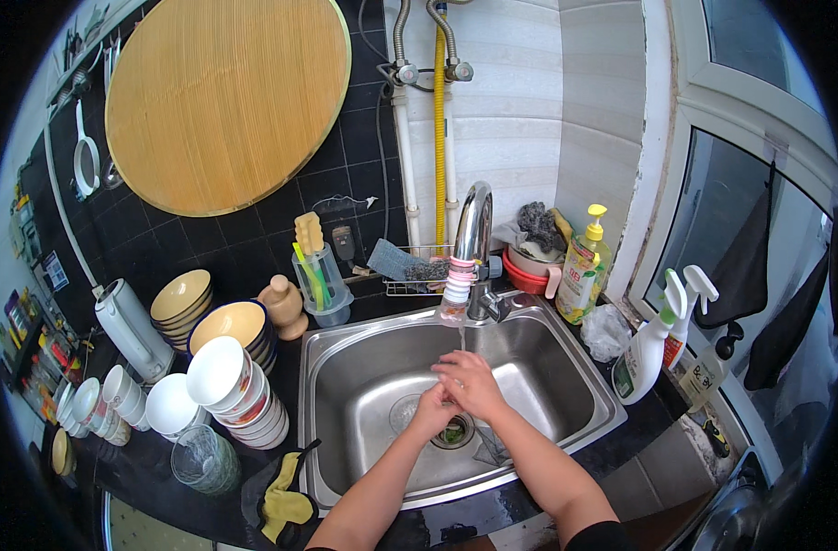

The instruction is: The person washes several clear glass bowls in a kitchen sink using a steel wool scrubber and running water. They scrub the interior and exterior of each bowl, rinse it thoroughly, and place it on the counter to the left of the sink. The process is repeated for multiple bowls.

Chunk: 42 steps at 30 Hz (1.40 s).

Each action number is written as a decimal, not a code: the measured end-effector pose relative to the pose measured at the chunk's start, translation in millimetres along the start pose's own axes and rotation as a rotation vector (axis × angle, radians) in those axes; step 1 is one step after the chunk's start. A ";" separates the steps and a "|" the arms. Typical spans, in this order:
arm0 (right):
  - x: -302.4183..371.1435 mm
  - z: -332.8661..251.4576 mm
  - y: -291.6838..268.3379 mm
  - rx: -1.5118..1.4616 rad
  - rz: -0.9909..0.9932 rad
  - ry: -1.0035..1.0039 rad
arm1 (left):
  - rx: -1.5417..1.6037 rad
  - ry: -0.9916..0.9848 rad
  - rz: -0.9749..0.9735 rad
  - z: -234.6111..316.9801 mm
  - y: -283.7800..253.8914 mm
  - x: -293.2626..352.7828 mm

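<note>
Both my hands are together over the steel sink [346, 372], just below the chrome faucet [475, 220]. A thin stream of water runs from its pink-and-white nozzle [457, 289] onto them. My right hand [472, 383] lies across the left, its fingers stretched out and nothing visible in it. Against its palm rests my left hand [431, 410]; most of its fingers are hidden. Beneath them, the drain [453, 432] holds some green scraps. A grey cloth [492, 448] lies in the sink beside the drain, partly covered by my right forearm.
Stacked white bowls [222, 372], yellow bowls [231, 329] and a glass bowl [205, 457] crowd the left counter. A black-and-yellow glove [289, 500] lies at the sink's left edge. To the right stand a dish soap bottle [581, 266] and a white spray bottle [647, 358].
</note>
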State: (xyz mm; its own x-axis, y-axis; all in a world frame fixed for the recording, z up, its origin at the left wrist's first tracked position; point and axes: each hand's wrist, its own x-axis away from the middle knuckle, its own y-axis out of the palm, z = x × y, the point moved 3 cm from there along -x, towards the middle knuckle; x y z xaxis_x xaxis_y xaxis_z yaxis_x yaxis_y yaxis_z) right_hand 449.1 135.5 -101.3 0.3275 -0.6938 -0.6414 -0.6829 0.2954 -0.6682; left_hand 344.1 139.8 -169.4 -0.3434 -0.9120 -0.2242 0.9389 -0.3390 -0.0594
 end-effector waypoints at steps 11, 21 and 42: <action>21.3 73.7 18.9 -1.175 0.105 1.052 | 0.622 -0.132 -0.002 1.3 -2.9 0.9; 12.6 30.1 11.7 -1.598 -0.115 0.802 | 1.179 -0.145 0.126 -4.0 -37.0 -5.2; 24.3 20.6 10.1 -0.074 -0.403 0.280 | 0.249 -0.426 0.291 4.2 -19.3 -1.4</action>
State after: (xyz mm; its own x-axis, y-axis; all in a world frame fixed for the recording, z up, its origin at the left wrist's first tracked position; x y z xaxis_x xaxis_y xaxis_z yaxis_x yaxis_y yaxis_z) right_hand 463.6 135.2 -131.4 0.3936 -0.8962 -0.2047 -0.5858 -0.0729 -0.8071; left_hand 326.4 146.6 -163.9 -0.0981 -0.9709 0.2183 0.9804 -0.0566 0.1888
